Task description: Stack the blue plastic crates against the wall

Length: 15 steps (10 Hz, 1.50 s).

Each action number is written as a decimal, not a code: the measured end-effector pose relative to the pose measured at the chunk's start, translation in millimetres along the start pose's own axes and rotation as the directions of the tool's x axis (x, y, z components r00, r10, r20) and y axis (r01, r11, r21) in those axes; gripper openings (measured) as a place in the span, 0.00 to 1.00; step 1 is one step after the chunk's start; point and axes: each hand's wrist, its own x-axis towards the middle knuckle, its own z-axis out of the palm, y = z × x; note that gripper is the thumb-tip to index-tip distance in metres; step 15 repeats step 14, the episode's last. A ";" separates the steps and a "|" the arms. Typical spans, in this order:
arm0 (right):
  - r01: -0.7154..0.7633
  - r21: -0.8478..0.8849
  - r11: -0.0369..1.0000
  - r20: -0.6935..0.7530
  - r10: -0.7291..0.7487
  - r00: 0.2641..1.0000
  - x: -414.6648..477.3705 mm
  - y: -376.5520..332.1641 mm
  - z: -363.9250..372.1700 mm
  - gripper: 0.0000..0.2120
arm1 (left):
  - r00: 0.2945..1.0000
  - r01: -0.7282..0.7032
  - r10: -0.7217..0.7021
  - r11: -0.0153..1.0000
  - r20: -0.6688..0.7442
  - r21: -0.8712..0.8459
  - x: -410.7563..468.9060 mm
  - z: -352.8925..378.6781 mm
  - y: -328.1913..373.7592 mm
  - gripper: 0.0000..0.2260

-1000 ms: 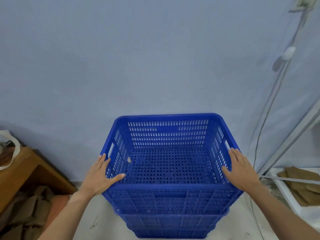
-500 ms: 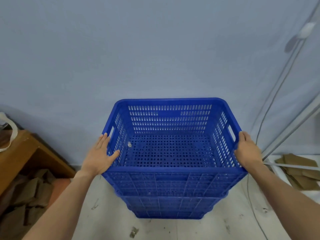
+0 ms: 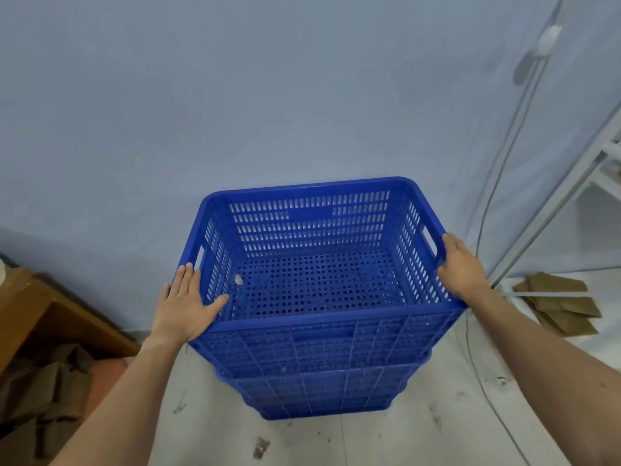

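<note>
A stack of blue plastic crates stands on the floor against the pale blue wall (image 3: 268, 95). The top blue crate (image 3: 312, 326) is empty apart from a small white scrap on its perforated bottom. Two lower crates (image 3: 319, 395) show beneath it. My left hand (image 3: 186, 306) lies flat on the near left corner of the top rim, fingers straight, thumb hooked inside the wall. My right hand (image 3: 462, 265) clasps the right rim just behind the handle slot.
A wooden table (image 3: 37, 307) stands at the left with crumpled cardboard (image 3: 43, 391) beneath it. At the right are a white metal rack (image 3: 571, 183), flattened cardboard (image 3: 564, 304) on the floor and cables (image 3: 497, 156) hanging down the wall. The floor is pale and stained.
My view has pulled back and more of the stack shows. My right hand slid forward along the right rim toward the handle slot. My left hand stayed at the near left corner.
</note>
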 end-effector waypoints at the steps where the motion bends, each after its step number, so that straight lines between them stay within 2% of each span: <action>1: 0.001 -0.005 1.000 0.010 -0.001 1.000 -11.9 2.5 2.2 0.35 | 1.000 -0.012 0.012 1.000 -0.015 -0.018 -11.9 1.9 1.1 0.44; 2: -0.031 -0.017 0.999 0.041 0.032 0.999 -30.6 3.3 -1.6 0.36 | 0.997 -0.024 0.022 0.999 0.080 0.027 -19.5 -2.8 2.0 0.45; 3: -0.080 0.039 0.996 0.094 0.076 0.993 -51.8 -1.1 -11.1 0.34 | 0.990 -0.034 0.034 0.999 0.140 -0.003 -31.3 -7.8 10.5 0.48; 5: -0.025 -0.079 0.997 0.150 0.036 0.988 -91.6 -13.5 -23.9 0.18 | 0.983 -0.061 0.074 0.995 0.169 -0.081 -65.6 -16.1 18.9 0.50; 6: -0.041 -0.105 0.994 0.214 0.063 0.975 -114.2 -20.7 -32.5 0.17 | 0.974 -0.113 0.136 0.985 0.179 -0.133 -81.0 -32.9 27.4 0.43; 7: -0.030 -0.113 0.993 0.255 0.058 0.965 -136.1 -35.3 -40.6 0.19 | 0.968 -0.160 0.180 0.980 0.174 -0.122 -98.5 -53.0 33.9 0.39; 10: 0.047 -0.126 0.991 0.316 -0.005 0.949 -193.7 -53.2 -89.2 0.31 | 0.985 -0.116 0.130 0.985 0.111 -0.124 -167.8 -94.1 44.8 0.38; 11: 0.095 -0.111 0.989 0.316 -0.055 0.947 -213.9 -43.4 -102.5 0.32 | 0.991 -0.082 0.095 0.988 0.099 -0.130 -201.6 -102.4 57.0 0.38; 13: 0.189 -0.053 0.980 0.276 -0.168 0.946 -255.7 -25.5 -126.3 0.29 | 0.972 0.030 0.027 0.971 0.233 -0.237 -276.4 -106.5 83.0 0.41; 14: 0.236 -0.043 0.971 0.278 -0.215 0.936 -271.5 -21.5 -131.1 0.25 | 0.968 0.056 0.022 0.952 0.248 -0.302 -301.2 -107.1 86.8 0.40; 15: 0.236 -0.043 0.971 0.278 -0.215 0.936 -271.5 -21.5 -131.1 0.25 | 0.968 0.056 0.022 0.952 0.248 -0.302 -301.2 -107.1 86.8 0.40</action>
